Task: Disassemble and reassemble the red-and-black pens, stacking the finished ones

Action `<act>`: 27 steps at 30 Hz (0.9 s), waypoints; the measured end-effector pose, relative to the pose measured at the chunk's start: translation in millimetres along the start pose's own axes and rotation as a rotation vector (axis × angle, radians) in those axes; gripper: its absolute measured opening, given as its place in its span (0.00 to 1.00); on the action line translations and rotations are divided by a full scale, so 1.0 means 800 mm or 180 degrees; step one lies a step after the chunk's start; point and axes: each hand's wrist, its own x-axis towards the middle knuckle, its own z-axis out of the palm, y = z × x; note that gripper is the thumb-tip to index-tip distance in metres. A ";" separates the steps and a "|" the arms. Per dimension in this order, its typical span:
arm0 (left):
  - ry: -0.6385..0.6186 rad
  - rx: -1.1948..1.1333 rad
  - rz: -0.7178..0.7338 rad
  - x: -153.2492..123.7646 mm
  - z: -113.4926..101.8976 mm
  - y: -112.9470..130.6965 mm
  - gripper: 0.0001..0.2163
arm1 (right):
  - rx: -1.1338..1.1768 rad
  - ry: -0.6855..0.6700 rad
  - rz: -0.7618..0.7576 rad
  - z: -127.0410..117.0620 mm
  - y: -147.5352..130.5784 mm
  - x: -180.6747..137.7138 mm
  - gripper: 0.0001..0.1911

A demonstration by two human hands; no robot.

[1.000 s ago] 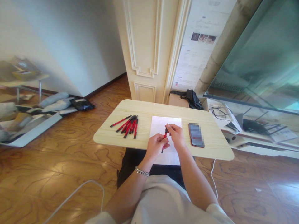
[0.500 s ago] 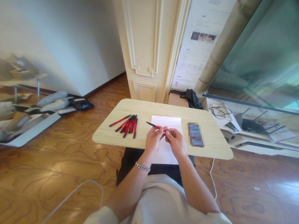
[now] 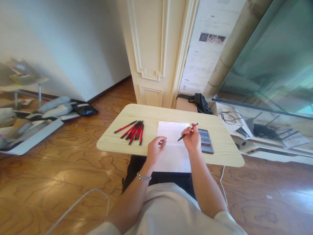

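Red-and-black pens are the main thing here: one in the right hand (image 3: 192,138), plus a loose fan of them on the left side of the table. That held pen (image 3: 181,137) is pinched between thumb and fingers above the paper, slanting with its dark pointed tip down and to the left; the fingers cover its middle, and I can't tell if the tip touches the sheet. The left hand (image 3: 156,150) is loosely curled, thumb and fingertips apart, over the left edge of the single white paper (image 3: 171,160), and whether it's resting on it is hard to say. One chunky metal chain bracelet (image 3: 144,177) sits on that wrist. As for the pile of pens (image 3: 134,131), they're slim sticks with black ends, overlapping so much I can't get a proper count, though one lies a bit apart on the left. One phone (image 3: 204,133), flat and rectangular, sits just beyond the right hand, which hides some of its left edge; the lower right is pixelated. All that's on one pale wood-grain table (image 3: 146,112) with rounded corners.
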 end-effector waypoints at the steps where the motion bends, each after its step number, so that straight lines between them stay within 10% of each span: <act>1: 0.0061 0.0160 0.0069 0.001 -0.004 -0.004 0.08 | -0.0051 -0.0029 0.0061 -0.003 -0.002 0.004 0.15; 17: 0.0054 0.0618 0.0076 0.014 -0.012 -0.023 0.07 | -0.0565 0.0002 0.0357 -0.011 -0.003 0.015 0.26; 27: -0.0820 0.1658 0.1114 0.079 0.023 -0.017 0.12 | -0.0523 -0.0060 0.0298 -0.007 -0.008 0.037 0.25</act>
